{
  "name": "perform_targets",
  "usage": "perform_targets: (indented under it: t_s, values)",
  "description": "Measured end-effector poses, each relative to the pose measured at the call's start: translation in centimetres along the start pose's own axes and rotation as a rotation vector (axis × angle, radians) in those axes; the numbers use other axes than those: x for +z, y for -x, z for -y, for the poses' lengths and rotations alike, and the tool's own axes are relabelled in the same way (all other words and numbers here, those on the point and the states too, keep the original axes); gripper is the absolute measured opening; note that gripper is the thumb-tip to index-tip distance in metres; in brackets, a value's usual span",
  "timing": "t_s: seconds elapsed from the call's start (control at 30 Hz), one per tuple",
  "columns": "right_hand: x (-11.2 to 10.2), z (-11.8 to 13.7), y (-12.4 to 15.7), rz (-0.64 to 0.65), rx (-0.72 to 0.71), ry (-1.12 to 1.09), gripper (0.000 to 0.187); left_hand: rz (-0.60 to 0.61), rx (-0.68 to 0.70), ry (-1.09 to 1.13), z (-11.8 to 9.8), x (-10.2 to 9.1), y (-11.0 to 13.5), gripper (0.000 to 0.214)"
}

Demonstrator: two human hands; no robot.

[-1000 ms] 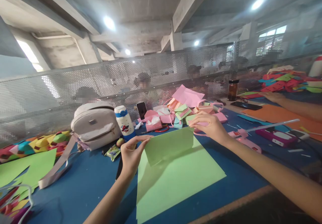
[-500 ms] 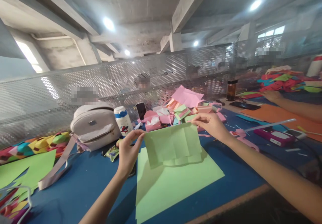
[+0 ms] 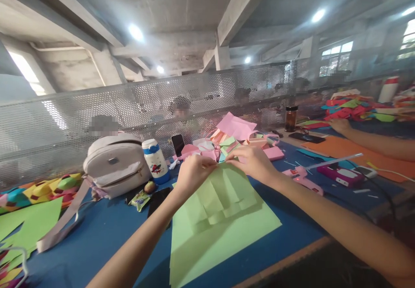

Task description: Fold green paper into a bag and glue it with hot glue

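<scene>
Hands close together above the blue table [image 3: 106, 232], your left hand [image 3: 193, 172] and right hand [image 3: 251, 162] pinching the creased green paper [image 3: 223, 193], flat green sheet [image 3: 220, 240] beneath.

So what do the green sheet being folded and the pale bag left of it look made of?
Light green folded sheet: matte paper or thin card; it holds sharp creases. Pale grey rounded bag: probably faux leather, smooth with slight sheen, though real leather is possible.

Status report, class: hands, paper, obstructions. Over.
Left hand and right hand pinch green sheet at far edge. Sheet creased, half lifted off blue table. Pink paper pile close behind.
</scene>
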State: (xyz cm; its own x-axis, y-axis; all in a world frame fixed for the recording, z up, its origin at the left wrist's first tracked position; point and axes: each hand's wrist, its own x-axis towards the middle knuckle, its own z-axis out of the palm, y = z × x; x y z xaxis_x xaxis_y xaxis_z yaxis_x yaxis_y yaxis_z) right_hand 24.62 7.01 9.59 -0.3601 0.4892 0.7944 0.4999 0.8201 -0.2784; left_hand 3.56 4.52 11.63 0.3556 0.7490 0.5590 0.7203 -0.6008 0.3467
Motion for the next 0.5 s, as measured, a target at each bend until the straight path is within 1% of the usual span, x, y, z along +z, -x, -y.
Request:
perform_targets:
  t_s: [0.07,0.13,0.23,0.33,0.4,0.5]
  values:
    - [0.3,0.3,-0.2,-0.004,-0.059,0.092,0.004,-0.001,-0.009,0.003,-0.4,0.2,-0.1,0.017]
    - [0.5,0.6,-0.3,-0.01,-0.062,0.104,0.005,-0.014,-0.022,-0.003,-0.7,0.2,0.1,0.017]
    - [0.3,0.8,-0.3,-0.009,0.034,-0.019,0.005,-0.053,-0.044,-0.025,-0.9,-0.3,1.1,0.017]
    - [-0.6,0.5,0.0,0.047,0.145,-0.2,0.006,-0.074,-0.078,-0.038,-0.9,-1.4,3.0,0.019]
    - [-1.4,0.2,0.1,0.089,0.182,-0.278,0.011,-0.078,-0.138,-0.024,-0.8,-2.3,4.4,0.022]
    - [-2.1,-0.3,0.3,0.126,0.215,-0.328,0.015,-0.076,-0.194,0.004,-0.6,-3.6,6.1,0.025]
